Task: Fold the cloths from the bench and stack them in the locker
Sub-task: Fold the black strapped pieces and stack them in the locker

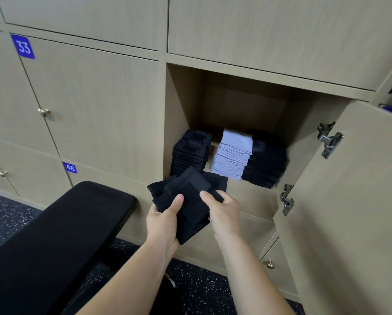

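I hold a folded dark navy cloth [191, 201] in front of the open locker [183, 105]. My left hand [164, 220] grips its left side, thumb on top. My right hand [222, 209] grips its right edge, thumb on top. Inside the locker stand three stacks of folded cloths: a dark stack [190, 153] at the left, a light grey stack [232, 153] in the middle and a dark stack [266, 164] at the right. The held cloth hovers just below and in front of the left stack.
The black padded bench [61, 237] runs from the lower left toward the lockers. The locker's door [349, 201] stands open at the right, hinges showing. Closed lockers numbered 33 [23, 46] and 48 [70, 167] lie to the left. Below is speckled dark floor [201, 289].
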### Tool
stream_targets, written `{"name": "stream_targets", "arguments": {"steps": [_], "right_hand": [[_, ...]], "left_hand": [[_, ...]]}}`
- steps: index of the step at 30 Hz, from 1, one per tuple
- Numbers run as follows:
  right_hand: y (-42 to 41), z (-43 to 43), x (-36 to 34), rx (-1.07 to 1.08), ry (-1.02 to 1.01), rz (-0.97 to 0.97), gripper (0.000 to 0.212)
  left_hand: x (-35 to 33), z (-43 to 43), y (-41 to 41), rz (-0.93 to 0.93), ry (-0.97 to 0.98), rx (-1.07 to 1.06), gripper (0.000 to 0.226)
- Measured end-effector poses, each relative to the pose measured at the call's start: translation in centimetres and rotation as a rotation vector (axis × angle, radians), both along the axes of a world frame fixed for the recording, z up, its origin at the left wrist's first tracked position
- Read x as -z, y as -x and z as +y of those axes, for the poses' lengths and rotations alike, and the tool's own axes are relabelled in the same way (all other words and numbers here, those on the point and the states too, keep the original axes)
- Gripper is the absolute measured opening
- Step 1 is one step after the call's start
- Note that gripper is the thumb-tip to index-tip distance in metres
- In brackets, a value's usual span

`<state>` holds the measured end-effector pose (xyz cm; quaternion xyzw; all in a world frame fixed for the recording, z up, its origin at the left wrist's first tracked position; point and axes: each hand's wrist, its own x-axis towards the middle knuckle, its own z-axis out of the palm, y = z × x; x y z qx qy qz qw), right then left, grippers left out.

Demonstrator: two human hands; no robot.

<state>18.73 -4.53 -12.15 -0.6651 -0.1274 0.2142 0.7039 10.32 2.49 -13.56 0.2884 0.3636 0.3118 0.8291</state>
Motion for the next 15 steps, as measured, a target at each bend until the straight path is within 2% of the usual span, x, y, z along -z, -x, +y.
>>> {"name": "stream_targets", "arguments": {"steps": [6,15], "right_hand": [[-2.5,-0.3,0.5,0.007,-0.039,0.036,0.007],[-6.5,-0.5,1.7,-0.14,0.077,0.011,0.004]], "left_hand": [[0.4,0.2,-1.1,-0.039,0.008,0.034,0.023],[1.5,1.1,-2.7,0.018,-0.03,0.081,0.024]]}}
